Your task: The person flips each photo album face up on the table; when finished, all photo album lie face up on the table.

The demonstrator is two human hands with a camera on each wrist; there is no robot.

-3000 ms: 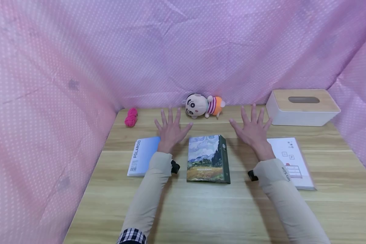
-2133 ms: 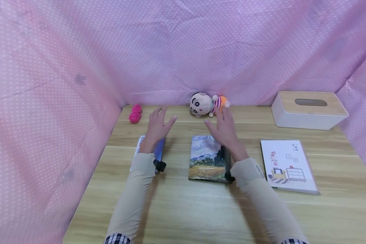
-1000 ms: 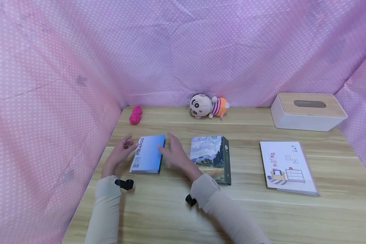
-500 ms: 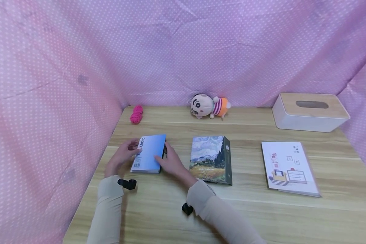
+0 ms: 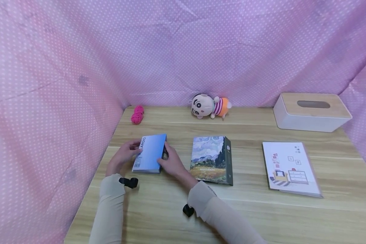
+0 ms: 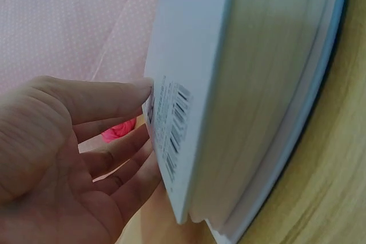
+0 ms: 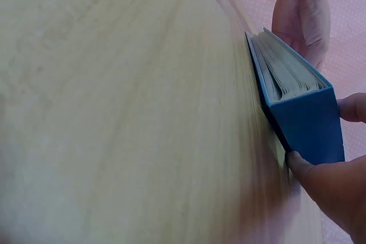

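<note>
Blue album (image 5: 151, 154): at 9 o'clock from the painted photo album (image 5: 208, 157). Cover shades pale to stronger blue; dark lettering (image 5: 143, 142), partly covered; barcode (image 6: 178, 130) toward 7 o'clock; cream page edges (image 6: 260, 84); plain blue spine (image 7: 311, 124). Your left hand (image 5: 123, 156) pinches its 9 o'clock edge, fingers (image 6: 114, 154) narrowed; your right hand (image 5: 173, 163) grips the spine side, 3 o'clock.

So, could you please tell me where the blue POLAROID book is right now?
In the head view, the blue POLAROID book is left of the photo album, between the left hand and right hand, with the pink yarn beyond it.
</note>
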